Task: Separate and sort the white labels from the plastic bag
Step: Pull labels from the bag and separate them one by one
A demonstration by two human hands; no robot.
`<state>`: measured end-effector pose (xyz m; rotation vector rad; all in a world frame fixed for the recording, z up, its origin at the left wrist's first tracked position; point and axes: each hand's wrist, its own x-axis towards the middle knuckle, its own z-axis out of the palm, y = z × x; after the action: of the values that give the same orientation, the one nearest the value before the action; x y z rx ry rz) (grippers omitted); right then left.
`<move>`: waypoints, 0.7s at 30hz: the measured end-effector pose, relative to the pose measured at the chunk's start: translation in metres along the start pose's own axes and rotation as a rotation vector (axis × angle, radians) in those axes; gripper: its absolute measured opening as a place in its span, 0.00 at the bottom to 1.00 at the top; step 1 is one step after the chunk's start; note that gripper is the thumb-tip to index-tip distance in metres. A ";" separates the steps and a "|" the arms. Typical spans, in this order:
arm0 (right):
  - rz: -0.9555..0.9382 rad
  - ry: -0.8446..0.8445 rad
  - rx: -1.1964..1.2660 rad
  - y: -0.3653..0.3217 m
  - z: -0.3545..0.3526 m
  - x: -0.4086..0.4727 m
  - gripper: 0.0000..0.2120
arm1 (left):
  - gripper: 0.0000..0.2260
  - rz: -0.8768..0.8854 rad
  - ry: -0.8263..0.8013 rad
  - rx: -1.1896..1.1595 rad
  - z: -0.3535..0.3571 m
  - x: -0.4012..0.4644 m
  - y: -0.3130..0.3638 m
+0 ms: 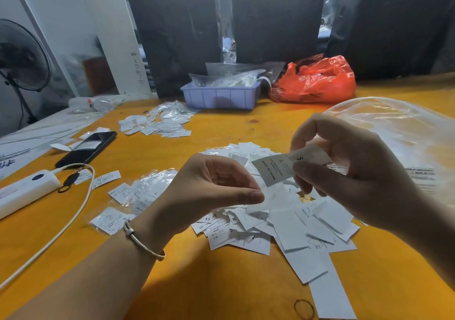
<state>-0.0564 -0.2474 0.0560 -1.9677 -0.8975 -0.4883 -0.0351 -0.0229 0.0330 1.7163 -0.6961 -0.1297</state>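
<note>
The right hand [349, 172] was raised above the table [172, 282], its back turned to the camera, and its thumb and fingers pinched a white label [273, 169] by one end, so that the label pointed toward the left hand. On this label the words "MADE IN CHINA" and a letter "S" could be read; the smaller lines on it were too fine to read. The left hand [209, 191] was held just beside it, palm turned to the right, with the fingers curled loosely and the thumb stretched forward; it grasped nothing, and its thumb tip was near the label's lower corner but apart from it. A thin bangle [140, 242] lay around the left wrist. Under both hands was a pile of labels [283, 226], some showing "XS", "S" and "M". Left of the pile lay small packets [145, 194] with "L" and "SX" visible. A clear bag [398, 132] lay to the right, behind the right hand. Farther back were another heap [157, 122] of labels, a phone [86, 149], a purple tray [221, 95] and a red bag [315, 78].
</note>
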 end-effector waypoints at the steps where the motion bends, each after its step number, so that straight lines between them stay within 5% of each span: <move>1: -0.003 -0.017 -0.008 0.000 0.000 0.000 0.05 | 0.04 0.006 -0.004 0.002 0.000 0.000 0.000; 21: 0.062 -0.088 0.128 0.005 -0.004 0.002 0.04 | 0.04 0.042 0.023 -0.049 -0.004 0.002 -0.004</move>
<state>-0.0512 -0.2516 0.0560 -1.9061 -0.8971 -0.3036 -0.0306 -0.0201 0.0306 1.6525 -0.7061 -0.0965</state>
